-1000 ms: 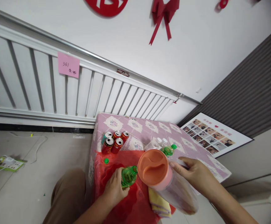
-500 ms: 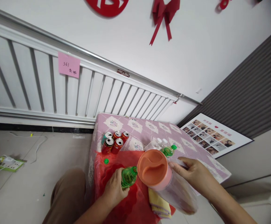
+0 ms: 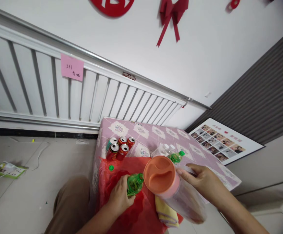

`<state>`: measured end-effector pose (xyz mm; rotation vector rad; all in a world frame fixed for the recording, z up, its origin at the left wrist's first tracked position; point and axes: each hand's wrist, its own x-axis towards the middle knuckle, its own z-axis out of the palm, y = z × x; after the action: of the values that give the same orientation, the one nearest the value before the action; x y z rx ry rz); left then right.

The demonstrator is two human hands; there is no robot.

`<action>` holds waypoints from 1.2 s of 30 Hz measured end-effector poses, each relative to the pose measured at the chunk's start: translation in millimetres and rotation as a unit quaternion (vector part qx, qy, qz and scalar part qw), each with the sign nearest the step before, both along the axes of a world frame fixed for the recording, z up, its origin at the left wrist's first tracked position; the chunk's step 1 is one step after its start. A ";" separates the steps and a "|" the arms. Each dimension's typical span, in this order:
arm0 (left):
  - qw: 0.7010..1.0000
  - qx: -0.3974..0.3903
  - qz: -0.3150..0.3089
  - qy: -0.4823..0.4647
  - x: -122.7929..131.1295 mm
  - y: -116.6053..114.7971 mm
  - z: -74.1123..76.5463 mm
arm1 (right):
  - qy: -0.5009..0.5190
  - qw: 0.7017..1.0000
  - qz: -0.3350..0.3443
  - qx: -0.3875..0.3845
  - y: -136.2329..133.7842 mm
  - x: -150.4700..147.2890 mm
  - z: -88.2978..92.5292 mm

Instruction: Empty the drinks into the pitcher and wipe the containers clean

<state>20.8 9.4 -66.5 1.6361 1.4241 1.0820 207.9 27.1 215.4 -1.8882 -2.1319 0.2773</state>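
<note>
The left hand (image 3: 120, 196), low in the middle of the frame, has its grip wrapped around a green plastic bottle (image 3: 133, 186). The fingers go around the side, which likely leaves the neck free. The neck points right, and its top looks bare; a green cap (image 3: 111, 168) lies to the upper left, on a red plastic sheet (image 3: 139, 160), and may belong to this bottle. The right hand (image 3: 203, 180), at the lower right, has its grip closed on the handle (image 3: 190, 170) of a clear plastic pitcher (image 3: 187, 204). The pitcher is fat, so the handle is probably the easiest part to hold. It looks tilted, with its orange lid (image 3: 159, 175) toward the left, so the lid sits right beside the bottle's neck. I cannot tell if they touch. Some brown stuff shows at the pitcher's bottom end. Behind the pitcher, a folded yellow cloth (image 3: 166, 213) peeks out, perhaps kept near for drips. The red sheet covers the near part of the desk (image 3: 153, 132), maybe to keep its flowery purple cover dry. Farther back, red cans (image 3: 123, 152) and a teal can (image 3: 108, 144) stand close together. To their right are clear bottles (image 3: 159, 151) and another green bottle (image 3: 175, 158), maybe set there to leave room for both hands.
</note>
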 end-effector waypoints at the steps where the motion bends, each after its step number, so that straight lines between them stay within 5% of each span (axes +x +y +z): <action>1: 1.000 -0.003 0.001 0.001 0.0 0.0 0.2 | 0.000 1.000 -0.001 0.000 0.2 -0.1 0.0; 36: 1.000 -0.003 0.002 0.005 0.4 -0.1 -1.1 | 0.001 1.000 -0.008 -0.004 -1.2 -0.4 2.2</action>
<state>21.2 9.4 -67.7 1.6374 1.4359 1.0710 207.5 25.8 217.7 -1.9086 -2.1157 0.2836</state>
